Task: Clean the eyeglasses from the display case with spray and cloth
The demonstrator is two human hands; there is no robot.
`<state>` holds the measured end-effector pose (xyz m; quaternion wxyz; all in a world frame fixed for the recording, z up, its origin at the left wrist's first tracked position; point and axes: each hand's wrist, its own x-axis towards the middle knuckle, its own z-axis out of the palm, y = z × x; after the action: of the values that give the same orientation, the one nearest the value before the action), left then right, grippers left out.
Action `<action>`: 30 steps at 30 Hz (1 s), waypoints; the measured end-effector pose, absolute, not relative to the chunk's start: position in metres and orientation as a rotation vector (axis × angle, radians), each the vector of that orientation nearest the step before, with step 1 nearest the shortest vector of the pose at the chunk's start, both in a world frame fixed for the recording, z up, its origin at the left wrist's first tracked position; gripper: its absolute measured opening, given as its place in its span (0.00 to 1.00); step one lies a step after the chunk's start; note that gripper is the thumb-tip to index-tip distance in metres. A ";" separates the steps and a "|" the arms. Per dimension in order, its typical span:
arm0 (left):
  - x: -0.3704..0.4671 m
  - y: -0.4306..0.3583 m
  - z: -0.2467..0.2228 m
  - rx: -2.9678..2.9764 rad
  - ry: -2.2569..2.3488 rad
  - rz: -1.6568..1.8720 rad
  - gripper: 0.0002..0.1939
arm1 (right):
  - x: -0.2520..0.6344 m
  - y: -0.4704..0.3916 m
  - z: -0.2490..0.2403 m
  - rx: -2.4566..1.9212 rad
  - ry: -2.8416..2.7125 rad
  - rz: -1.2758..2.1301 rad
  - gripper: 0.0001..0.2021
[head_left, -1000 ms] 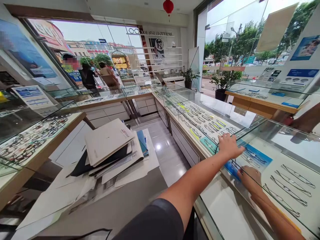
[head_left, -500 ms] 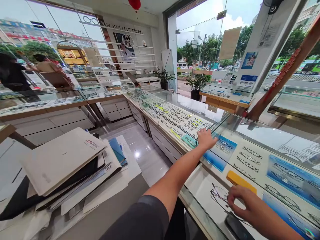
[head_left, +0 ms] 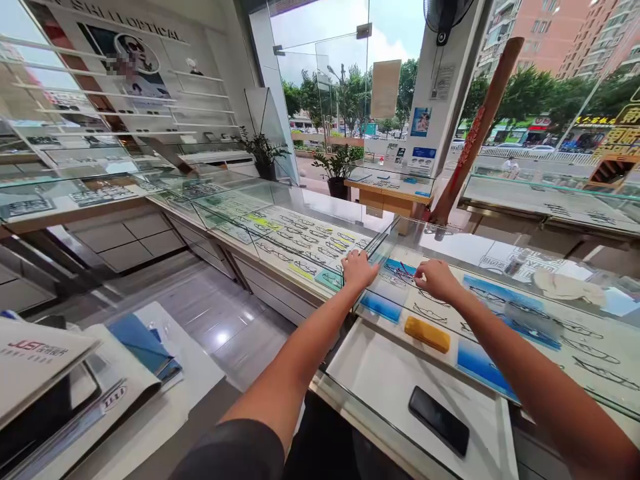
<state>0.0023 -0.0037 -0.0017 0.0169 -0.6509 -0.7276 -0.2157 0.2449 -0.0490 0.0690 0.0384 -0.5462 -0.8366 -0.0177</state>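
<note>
Right hand (head_left: 439, 279): fingers pinched on one end of a reddish-dark pair of glasses (head_left: 401, 269). Glasses sit between the two hands, over the near part of the glass display worktop (head_left: 450, 250). Left hand (head_left: 359, 268): fingers bent, thumb out to the right, at the corner where two cases meet, just beside a teal card (head_left: 330, 279). Poor angle there, can't tell if those fingers grip the glass or only rest on it.

Right forearm crosses the right case, so side room that way is taken up. Nearer the body: blue card (head_left: 381, 305), then yellow case (head_left: 427, 334), both just behind the white tray (head_left: 365, 360). Phone (head_left: 439, 421) lies flat in the tray toward its right wall; white surface shows to its left. Floor (head_left: 220, 333) aisle runs between the worktop edge and the folder stack (head_left: 115, 397) at lower left.
</note>
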 end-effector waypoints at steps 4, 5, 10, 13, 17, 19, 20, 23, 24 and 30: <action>0.001 -0.001 -0.007 -1.996 -2.225 -0.740 0.18 | 0.227 -0.032 0.058 -1.669 -2.548 -0.082 0.12; 0.001 -0.001 -0.007 -1.990 -2.221 -0.749 0.16 | 0.223 -0.030 0.056 -1.662 -2.550 -0.084 0.12; 0.001 -0.003 -0.006 -1.982 -2.218 -0.755 0.15 | 0.209 -0.025 0.044 -1.643 -2.568 -0.086 0.12; 0.001 -0.005 -0.004 -1.983 -2.227 -0.747 0.16 | 0.208 -0.023 0.040 -1.652 -2.566 -0.083 0.12; 0.001 -0.006 -0.002 -1.992 -2.237 -0.742 0.18 | 0.211 -0.018 0.042 -1.680 -2.553 -0.081 0.12; 0.001 -0.006 -0.001 -1.996 -2.237 -0.744 0.18 | 0.212 -0.013 0.043 -1.698 -2.545 -0.079 0.14; 0.001 -0.006 -0.001 -1.995 -2.236 -0.745 0.18 | 0.212 -0.011 0.044 -1.706 -2.545 -0.077 0.15; 0.000 -0.007 -0.002 -1.989 -2.239 -0.741 0.19 | 0.215 -0.002 0.048 -1.723 -2.558 -0.077 0.19; 0.000 -0.006 -0.002 -1.988 -2.242 -0.740 0.19 | 0.215 0.001 0.050 -1.726 -2.566 -0.082 0.20; -0.002 -0.006 -0.002 -2.017 -2.262 -0.722 0.22 | 0.217 0.020 0.057 -1.724 -2.639 -0.142 0.21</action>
<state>-0.0015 -0.0058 -0.0025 0.0131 -0.6473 -0.7261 -0.2318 0.2168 0.0204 0.0572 -0.0071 -0.5463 -0.8363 -0.0449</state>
